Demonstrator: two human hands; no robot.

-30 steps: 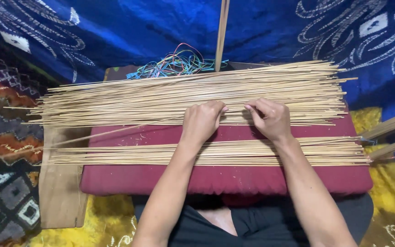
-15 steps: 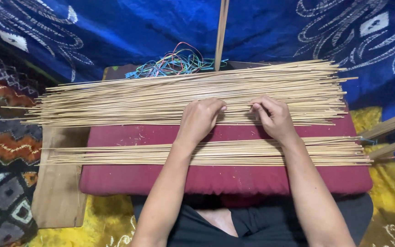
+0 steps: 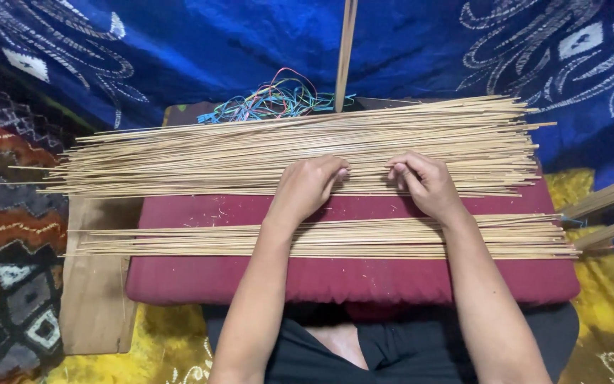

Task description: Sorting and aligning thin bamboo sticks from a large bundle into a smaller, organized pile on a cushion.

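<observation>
**Both hands on the far pile of thin sticks**

The left hand [image 3: 305, 186] lies knuckles-up on the near edge of the far pile of sticks [image 3: 200, 153], fingers curled so the tips press into the strands. The right hand [image 3: 426, 183] sits just to its right in the same pose, its fingertips pinched narrow on what seems to be one or two sticks; whether either hand has a stick fully gripped I cannot tell. A small gap of bare sticks separates the two hands.

The sticks are pale, straw-coloured, very thin, straight and round, like split bamboo. The far pile is a broad, loose layer with its long axis running left to right; its uneven ends overhang on both sides. It lies under and beyond the fingers, stretching well out to either side of them.

A second, narrower bundle of sticks [image 3: 364, 238] lies parallel on the near side, passing beneath both forearms at the wrists, with tidier ends on the right.

Both rest on a dark red cushion [image 3: 349, 281], soft and flat, speckled with pale shavings, set on a wooden board [image 3: 94, 299] that shows at the near left. Beyond the far pile lies a tangle of coloured threads [image 3: 271, 99], and an upright wooden slat [image 3: 346, 50] rises behind it. Blue patterned cloth [image 3: 250, 35] fills the far background.
</observation>
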